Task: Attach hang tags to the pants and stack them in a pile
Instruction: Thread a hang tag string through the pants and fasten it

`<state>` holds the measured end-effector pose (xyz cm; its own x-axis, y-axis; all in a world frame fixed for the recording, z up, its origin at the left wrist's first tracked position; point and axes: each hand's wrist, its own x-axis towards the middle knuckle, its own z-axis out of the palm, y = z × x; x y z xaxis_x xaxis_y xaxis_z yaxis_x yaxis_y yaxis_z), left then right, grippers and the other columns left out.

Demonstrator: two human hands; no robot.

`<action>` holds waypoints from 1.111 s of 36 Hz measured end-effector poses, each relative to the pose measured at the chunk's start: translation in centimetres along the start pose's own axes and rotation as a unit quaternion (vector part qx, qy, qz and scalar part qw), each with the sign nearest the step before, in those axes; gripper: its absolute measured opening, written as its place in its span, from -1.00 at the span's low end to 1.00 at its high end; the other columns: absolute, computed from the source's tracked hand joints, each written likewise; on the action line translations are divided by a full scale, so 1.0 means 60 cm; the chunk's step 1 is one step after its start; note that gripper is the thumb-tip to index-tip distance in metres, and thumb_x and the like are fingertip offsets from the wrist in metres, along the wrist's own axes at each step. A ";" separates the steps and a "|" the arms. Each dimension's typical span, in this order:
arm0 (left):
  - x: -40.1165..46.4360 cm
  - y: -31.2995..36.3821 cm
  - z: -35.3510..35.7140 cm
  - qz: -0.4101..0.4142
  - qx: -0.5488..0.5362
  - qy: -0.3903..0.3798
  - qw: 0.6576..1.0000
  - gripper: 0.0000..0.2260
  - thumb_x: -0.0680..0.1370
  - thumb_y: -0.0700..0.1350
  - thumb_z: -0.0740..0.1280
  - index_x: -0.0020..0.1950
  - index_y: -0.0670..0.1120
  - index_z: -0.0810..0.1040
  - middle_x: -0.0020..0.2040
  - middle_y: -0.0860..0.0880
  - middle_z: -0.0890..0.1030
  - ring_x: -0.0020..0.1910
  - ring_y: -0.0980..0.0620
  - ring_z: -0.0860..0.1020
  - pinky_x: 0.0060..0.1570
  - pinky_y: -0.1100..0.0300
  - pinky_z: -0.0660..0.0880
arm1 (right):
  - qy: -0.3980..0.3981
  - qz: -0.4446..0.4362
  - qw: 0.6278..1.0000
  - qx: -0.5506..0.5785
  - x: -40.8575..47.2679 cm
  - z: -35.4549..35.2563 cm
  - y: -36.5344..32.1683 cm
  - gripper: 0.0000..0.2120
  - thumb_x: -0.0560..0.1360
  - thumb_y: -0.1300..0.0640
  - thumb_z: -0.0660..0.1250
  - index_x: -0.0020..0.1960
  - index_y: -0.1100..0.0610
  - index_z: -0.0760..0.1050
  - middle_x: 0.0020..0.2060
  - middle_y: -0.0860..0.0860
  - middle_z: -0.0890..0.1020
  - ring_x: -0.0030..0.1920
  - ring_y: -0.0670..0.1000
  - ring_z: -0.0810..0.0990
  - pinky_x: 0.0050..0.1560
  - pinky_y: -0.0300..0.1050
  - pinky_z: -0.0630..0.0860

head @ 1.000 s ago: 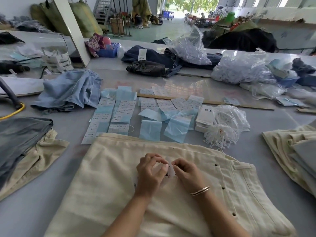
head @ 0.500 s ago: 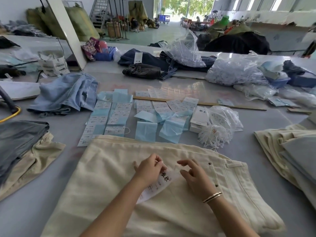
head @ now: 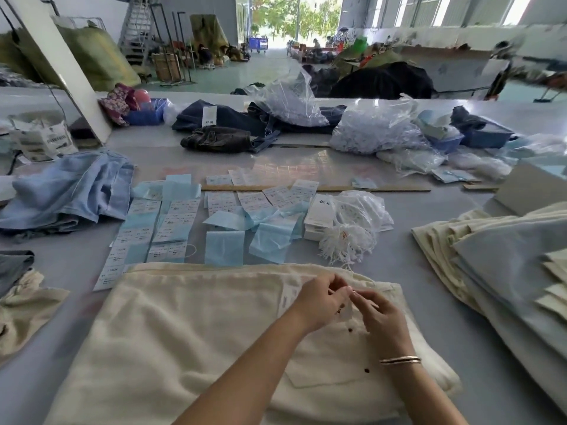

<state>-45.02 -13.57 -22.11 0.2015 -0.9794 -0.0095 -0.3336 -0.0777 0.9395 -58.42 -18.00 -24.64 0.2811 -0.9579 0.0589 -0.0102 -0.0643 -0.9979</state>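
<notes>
Cream pants (head: pixel 196 338) lie flat on the desk (head: pixel 352 167), waistband end to the right, dark buttons showing along the fly. A white hang tag (head: pixel 288 297) with printed lettering rests on the fabric near the waistband, partly hidden. A pile of folded cream pants (head: pixel 491 250) sits at the right. A stack of white hang tags (head: pixel 319 216) stands beyond, beside a bundle of white tag strings (head: pixel 343 243).

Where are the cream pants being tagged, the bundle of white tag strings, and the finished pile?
cream pants (head: pixel 190 332), head view: bare cloth left of the hands.
bundle of white tag strings (head: pixel 345 243), head view: middle of the tassel.
pile of cream pants (head: pixel 491 250), head view: top folded layer.
</notes>
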 end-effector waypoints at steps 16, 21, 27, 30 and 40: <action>0.099 0.018 0.086 0.053 0.377 -0.019 0.924 -0.75 0.59 0.00 0.25 0.17 -0.07 0.60 0.18 -0.10 0.52 0.22 -0.08 0.44 0.18 0.04 0.44 | 0.184 0.160 0.969 -0.036 0.051 -0.064 0.049 -0.78 0.39 0.26 0.42 -0.42 0.12 0.57 -0.45 0.03 0.56 -0.29 0.04 0.47 -0.19 -0.07 0.38; 0.107 0.023 0.095 0.038 0.383 -0.053 0.922 -0.77 0.57 0.03 0.30 0.12 -0.06 0.60 0.16 -0.08 0.56 0.18 -0.07 0.48 0.14 0.04 0.47 | 0.202 0.203 0.957 -0.048 0.048 -0.079 0.063 -0.75 0.40 0.19 0.41 -0.46 0.13 0.58 -0.57 -0.04 0.54 -0.37 0.08 0.47 -0.23 0.00 0.40; 0.120 0.027 0.112 -0.065 0.388 -0.099 0.914 -0.67 0.60 0.05 0.24 0.25 -0.11 0.51 0.24 -0.16 0.54 0.23 -0.14 0.49 0.16 0.02 0.46 | 0.192 0.194 0.958 -0.092 0.047 -0.069 0.059 -0.78 0.40 0.21 0.43 -0.41 0.13 0.54 -0.51 0.02 0.51 -0.38 0.06 0.44 -0.25 -0.02 0.38; 0.129 0.029 0.096 -0.101 0.247 -0.116 0.957 -0.72 0.58 0.01 0.29 0.19 -0.12 0.54 0.21 -0.13 0.57 0.20 -0.11 0.51 0.16 0.08 0.45 | 0.189 0.188 0.958 -0.106 0.044 -0.064 0.056 -0.76 0.41 0.21 0.41 -0.43 0.13 0.50 -0.44 0.08 0.54 -0.31 0.07 0.48 -0.18 0.06 0.47; 0.115 0.011 0.066 -0.109 0.021 -0.160 0.981 -0.82 0.57 -0.07 0.34 0.10 -0.13 0.57 -0.06 -0.04 0.60 -0.09 0.03 0.56 0.05 0.10 0.51 | 0.206 0.177 0.961 0.048 0.039 -0.050 0.031 -0.84 0.42 0.29 0.41 -0.29 0.10 0.65 -0.41 0.03 0.61 -0.33 0.01 0.52 -0.25 -0.12 0.47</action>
<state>-47.49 -21.10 -22.89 -0.0241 -0.9463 -0.3223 -0.3531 -0.2936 0.8883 -60.65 -21.22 -26.29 -0.1276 -0.9456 -0.2993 0.0585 0.2941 -0.9540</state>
